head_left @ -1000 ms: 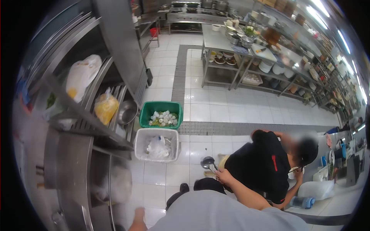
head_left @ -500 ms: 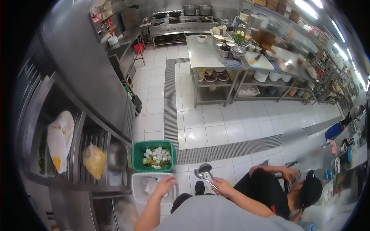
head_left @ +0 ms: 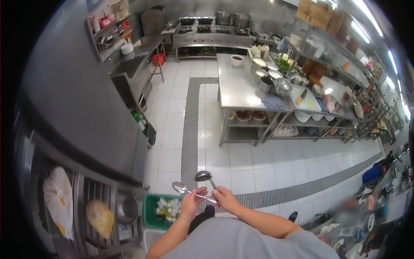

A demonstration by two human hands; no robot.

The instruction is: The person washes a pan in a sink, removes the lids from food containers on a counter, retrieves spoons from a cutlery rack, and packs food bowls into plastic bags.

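My right hand is closed around the handle of a dark round ladle, whose bowl points away from me. A shiny metal spoon lies across between both hands, its bowl to the left and its handle end reaching my right hand. My left hand is closed about the spoon's handle, with its fingers partly raised. Both hands are close together in front of my body, above the tiled floor.
A green bin of white and green scraps stands lower left beside a white bin. Metal shelves with bags and a steel bowl are at the left. Ahead is a steel table; stoves stand behind it.
My left hand has come up from over the white bin to the spoon. The spoon and ladle have spread apart and shifted left. The view has moved forward, and the crouching person is no longer clearly seen.
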